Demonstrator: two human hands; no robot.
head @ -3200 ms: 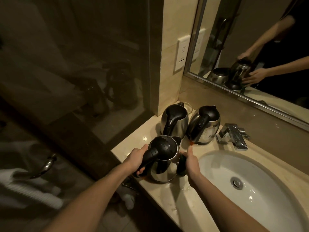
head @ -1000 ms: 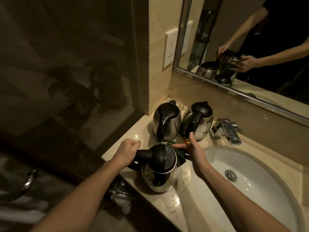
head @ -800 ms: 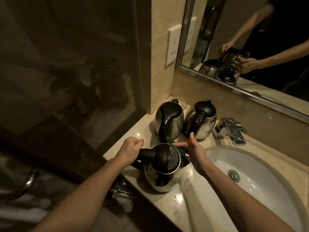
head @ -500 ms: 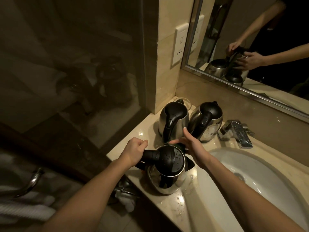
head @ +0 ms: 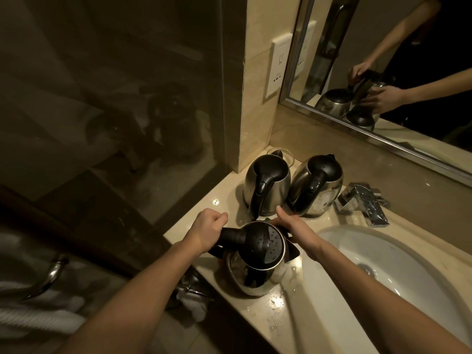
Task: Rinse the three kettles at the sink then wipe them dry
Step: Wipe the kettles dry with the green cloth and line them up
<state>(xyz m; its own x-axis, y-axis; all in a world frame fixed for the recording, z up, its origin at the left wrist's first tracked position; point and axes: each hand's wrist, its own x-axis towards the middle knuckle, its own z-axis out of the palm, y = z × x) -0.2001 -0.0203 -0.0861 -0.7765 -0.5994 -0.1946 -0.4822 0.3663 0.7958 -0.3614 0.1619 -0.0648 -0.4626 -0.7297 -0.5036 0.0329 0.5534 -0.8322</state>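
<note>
Gripping with the left hand, fingers curled tight round the black plastic handle at nine o'clock of the near rounded steel kettle with black lid. Laying the right hand, fingers almost straight, against its far side at one o'clock. Resting on the wet beige stone counter, white oval sink at three o'clock. Probably handling stiff and fairly light, yet slippery on the water-beaded polished steel; taking hold by the handle seeming safest, steadying the body.

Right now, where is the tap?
The chrome tap sits right of centre in the head view, on the beige counter behind the white basin, beside the rightmost steel kettle.
</note>
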